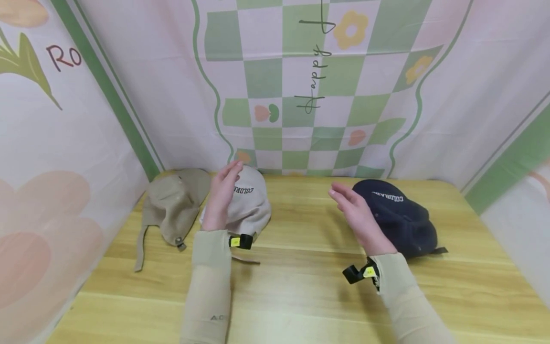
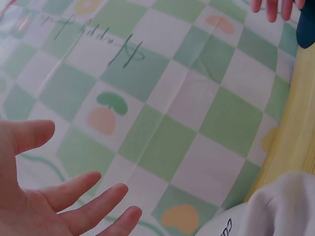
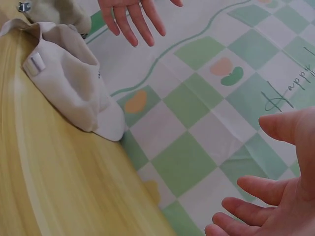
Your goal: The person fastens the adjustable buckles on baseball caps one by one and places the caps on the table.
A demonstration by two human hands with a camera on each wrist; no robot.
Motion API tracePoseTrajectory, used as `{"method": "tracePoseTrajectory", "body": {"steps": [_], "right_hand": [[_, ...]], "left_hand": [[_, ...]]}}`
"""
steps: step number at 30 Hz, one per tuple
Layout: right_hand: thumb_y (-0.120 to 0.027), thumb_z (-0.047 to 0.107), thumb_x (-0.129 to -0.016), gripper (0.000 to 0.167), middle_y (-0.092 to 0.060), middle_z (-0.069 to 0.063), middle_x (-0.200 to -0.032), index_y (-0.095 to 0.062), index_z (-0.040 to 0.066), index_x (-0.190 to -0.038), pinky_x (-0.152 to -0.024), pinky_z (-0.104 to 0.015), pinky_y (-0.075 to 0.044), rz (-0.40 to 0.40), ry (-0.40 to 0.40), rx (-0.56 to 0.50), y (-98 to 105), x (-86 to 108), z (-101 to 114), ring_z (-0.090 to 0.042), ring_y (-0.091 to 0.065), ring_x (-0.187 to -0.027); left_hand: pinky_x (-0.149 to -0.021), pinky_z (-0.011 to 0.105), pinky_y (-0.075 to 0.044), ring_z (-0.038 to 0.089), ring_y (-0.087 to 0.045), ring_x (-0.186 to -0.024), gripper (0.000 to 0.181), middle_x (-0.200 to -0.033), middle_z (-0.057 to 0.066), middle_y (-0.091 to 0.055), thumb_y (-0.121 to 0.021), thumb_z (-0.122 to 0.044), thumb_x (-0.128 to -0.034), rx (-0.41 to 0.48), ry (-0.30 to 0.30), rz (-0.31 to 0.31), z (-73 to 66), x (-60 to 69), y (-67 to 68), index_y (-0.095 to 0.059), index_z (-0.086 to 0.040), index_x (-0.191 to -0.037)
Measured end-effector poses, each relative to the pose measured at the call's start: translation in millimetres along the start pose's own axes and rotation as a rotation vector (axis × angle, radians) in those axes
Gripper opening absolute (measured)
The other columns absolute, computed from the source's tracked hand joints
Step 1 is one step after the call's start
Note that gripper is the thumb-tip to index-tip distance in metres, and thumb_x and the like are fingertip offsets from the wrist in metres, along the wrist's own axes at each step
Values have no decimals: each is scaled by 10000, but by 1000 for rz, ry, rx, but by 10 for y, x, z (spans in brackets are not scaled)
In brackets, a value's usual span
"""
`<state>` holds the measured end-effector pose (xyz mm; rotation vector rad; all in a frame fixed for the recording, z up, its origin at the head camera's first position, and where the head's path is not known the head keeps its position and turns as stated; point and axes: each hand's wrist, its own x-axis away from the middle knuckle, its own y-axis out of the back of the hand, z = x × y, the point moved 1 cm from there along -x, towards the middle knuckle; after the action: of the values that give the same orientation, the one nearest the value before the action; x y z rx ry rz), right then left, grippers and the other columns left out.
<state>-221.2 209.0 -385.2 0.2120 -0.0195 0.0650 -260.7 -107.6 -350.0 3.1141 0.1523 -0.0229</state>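
Above the off-white cap my left hand is raised, its fingers extended and holding nothing. My right hand is held up beside the navy cap, palm facing inward, also with nothing in it. In the left wrist view the left hand's fingers are spread apart. The right wrist view shows the right hand spread the same way, with the off-white cap across the table. An olive-khaki cap lies to the left of the off-white one, its strap hanging loose.
The caps lie on a wooden table. Behind its far edge hangs a cloth backdrop with green checks and flowers; similar cloth walls the left side. A thin strap extends from the off-white cap's near side.
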Motion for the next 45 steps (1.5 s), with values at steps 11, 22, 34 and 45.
{"method": "tracePoseTrajectory", "body": {"steps": [11,22,34,45], "right_hand": [[-521,360,-1078,644,-323,-195,-1604,-326,-18,-1561,-1192,-474,-236,32,5,7,-197,-54,-80,-342,-309,-1458],[-529,308,-1074,606,-373,-241,-1563,-360,-48,-1534,-1176,-495,-277,61,-28,20,-430,-124,-143,-360,-356,-1429],[-567,355,-1054,608,-458,-203,-1513,-411,-5,-1520,-1111,-524,-378,93,-55,-1,-687,-109,-251,-366,-454,-1355],[-585,370,-1041,617,-465,-183,-1507,-420,13,-1516,-1113,-503,-382,103,-92,-50,-880,-138,-287,-343,-458,-1353]], "left_hand": [[-1140,437,-319,275,-477,-1312,561,-1494,97,-510,-574,-412,-1036,-34,-2,-95,47,-38,262,-514,-75,-1481],[-1154,419,-316,291,-457,-1354,608,-1519,96,-488,-594,-438,-1022,-65,58,-149,167,-64,465,-485,-87,-1507],[-1192,410,-255,259,-362,-1441,592,-1561,97,-434,-566,-414,-1043,-80,100,-152,360,-68,610,-466,-64,-1511],[-1202,448,-224,295,-318,-1461,677,-1595,117,-373,-532,-489,-1038,-148,183,-105,546,-101,692,-399,-67,-1550]]}}
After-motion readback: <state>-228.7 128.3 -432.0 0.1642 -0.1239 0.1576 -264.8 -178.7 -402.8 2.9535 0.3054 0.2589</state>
